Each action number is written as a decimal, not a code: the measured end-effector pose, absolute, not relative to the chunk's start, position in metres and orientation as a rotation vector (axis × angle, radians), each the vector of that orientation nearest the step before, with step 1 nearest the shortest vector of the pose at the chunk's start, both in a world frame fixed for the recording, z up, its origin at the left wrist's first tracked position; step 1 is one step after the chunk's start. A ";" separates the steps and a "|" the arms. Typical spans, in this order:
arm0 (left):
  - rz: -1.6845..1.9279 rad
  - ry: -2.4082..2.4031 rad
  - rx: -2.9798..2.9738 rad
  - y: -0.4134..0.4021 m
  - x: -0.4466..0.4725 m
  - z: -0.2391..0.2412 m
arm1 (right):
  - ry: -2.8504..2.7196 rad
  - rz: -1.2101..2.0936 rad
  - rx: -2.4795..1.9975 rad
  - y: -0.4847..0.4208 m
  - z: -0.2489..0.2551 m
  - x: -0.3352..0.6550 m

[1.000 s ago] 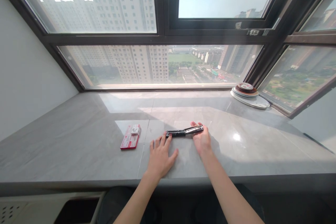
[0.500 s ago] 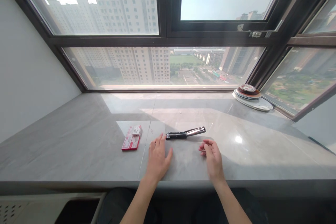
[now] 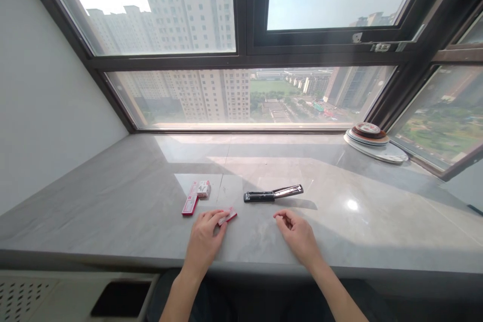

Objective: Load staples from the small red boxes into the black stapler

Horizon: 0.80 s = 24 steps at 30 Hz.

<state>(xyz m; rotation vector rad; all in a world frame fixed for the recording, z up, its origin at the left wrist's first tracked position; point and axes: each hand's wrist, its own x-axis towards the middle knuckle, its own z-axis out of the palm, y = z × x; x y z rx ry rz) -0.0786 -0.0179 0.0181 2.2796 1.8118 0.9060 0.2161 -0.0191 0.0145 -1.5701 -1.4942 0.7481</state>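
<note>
My left hand [image 3: 203,242] rests on the grey stone sill [image 3: 113,201] near its front edge, fingers closed on a small red box [image 3: 228,216] that sticks out to the right. My right hand [image 3: 299,234] lies a little to the right, thumb and fingers pinched together; what they hold, if anything, is too small to see. Beyond both hands a black and silver stapler [image 3: 273,193] lies opened out flat, untouched. A red packet [image 3: 190,204] with a small white box [image 3: 204,188] at its far end lies left of the stapler.
A stack of round plates [image 3: 373,138] sits at the sill's far right corner by the window frame. A white wall bounds the sill on the left. Large windows run along the back.
My right hand let go of the stapler and drew back toward me. My left hand moved left to the red packet and now holds a small red box; the packet looks narrower.
</note>
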 end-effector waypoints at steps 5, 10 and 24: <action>0.869 1.427 2.242 -0.003 -0.029 0.030 | -1.661 1.016 -1.509 -0.003 0.024 0.212; 0.831 1.277 2.198 0.012 -0.001 0.034 | -1.558 1.373 -1.535 0.017 0.024 0.224; 0.906 1.192 2.103 0.010 -0.006 0.036 | -1.897 0.720 -1.872 0.021 0.051 0.253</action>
